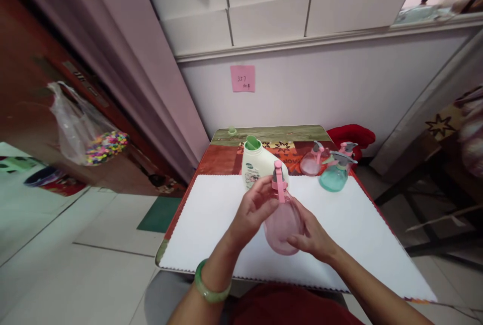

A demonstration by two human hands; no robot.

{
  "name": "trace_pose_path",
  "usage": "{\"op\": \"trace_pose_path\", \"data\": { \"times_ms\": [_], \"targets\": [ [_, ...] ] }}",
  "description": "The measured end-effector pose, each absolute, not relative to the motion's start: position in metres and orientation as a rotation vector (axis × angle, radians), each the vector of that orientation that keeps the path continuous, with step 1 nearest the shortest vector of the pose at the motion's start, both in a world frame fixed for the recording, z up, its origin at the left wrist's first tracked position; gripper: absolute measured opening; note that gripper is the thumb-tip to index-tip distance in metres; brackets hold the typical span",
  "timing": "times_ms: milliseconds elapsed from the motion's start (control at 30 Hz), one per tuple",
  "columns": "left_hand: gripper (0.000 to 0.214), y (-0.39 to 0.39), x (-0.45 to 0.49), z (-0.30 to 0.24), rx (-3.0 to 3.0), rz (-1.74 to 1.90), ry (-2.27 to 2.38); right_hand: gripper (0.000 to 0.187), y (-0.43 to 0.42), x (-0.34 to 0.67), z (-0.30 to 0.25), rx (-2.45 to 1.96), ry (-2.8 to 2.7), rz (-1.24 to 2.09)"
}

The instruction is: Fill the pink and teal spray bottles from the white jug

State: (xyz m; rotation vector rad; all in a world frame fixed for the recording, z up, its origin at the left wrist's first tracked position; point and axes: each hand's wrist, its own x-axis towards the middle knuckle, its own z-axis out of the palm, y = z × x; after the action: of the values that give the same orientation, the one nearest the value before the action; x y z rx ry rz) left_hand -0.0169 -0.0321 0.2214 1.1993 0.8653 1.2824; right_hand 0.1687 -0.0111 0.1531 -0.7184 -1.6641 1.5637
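Observation:
A pink translucent spray bottle (282,222) with a pink trigger head is held above the white mat (211,214). My left hand (254,209) wraps its fingers round the bottle's neck and sprayer top. My right hand (311,234) cups the round body from the lower right. Behind them stands a white bottle (256,164) with an open green spout. Further right sit another pink spray bottle (312,163) and a teal spray bottle (334,174).
The small table (226,156) has a red patterned cloth and stands against a wall with a pink note (242,78). A small green cap (232,130) lies at its far edge. A plastic bag of coloured bits (88,134) hangs at left. Chair legs stand at right.

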Motion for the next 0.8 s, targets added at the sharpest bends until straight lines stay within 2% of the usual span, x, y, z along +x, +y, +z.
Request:
{"op": "trace_pose_path", "data": {
  "times_ms": [100, 267, 400, 467, 533, 633, 733, 800],
  "targets": [
    [0.043, -0.030, -0.028, 0.219, 1.097, 1.182, 0.840, 0.093, -0.010, 0.167, 0.162, -0.528, -1.582, 1.937],
    [0.047, -0.028, -0.026, 0.225, 0.962, 1.149, 0.609, 0.098, -0.015, 0.160, 0.144, -0.317, -1.150, 2.428],
    [0.037, -0.030, -0.025, 0.233, 0.958, 1.207, 0.579, 0.123, -0.024, 0.143, 0.117, -0.162, -0.676, 2.844],
    [0.032, -0.030, -0.026, 0.233, 0.964, 1.184, 0.630, 0.128, -0.026, 0.136, 0.109, -0.091, -0.554, 2.961],
    [0.031, -0.030, -0.026, 0.231, 0.927, 1.240, 0.666, 0.119, -0.027, 0.134, 0.108, -0.129, -0.505, 2.933],
    [0.025, -0.027, -0.026, 0.224, 0.866, 1.405, 0.699, 0.101, -0.027, 0.136, 0.116, -0.339, -0.576, 2.715],
    [0.022, -0.022, -0.023, 0.221, 0.869, 1.511, 0.777, 0.088, -0.030, 0.135, 0.127, -0.656, -0.847, 2.138],
    [0.022, -0.018, -0.020, 0.221, 0.852, 1.565, 0.809, 0.105, -0.032, 0.133, 0.131, -0.809, -0.996, 1.656]
  ]
}}
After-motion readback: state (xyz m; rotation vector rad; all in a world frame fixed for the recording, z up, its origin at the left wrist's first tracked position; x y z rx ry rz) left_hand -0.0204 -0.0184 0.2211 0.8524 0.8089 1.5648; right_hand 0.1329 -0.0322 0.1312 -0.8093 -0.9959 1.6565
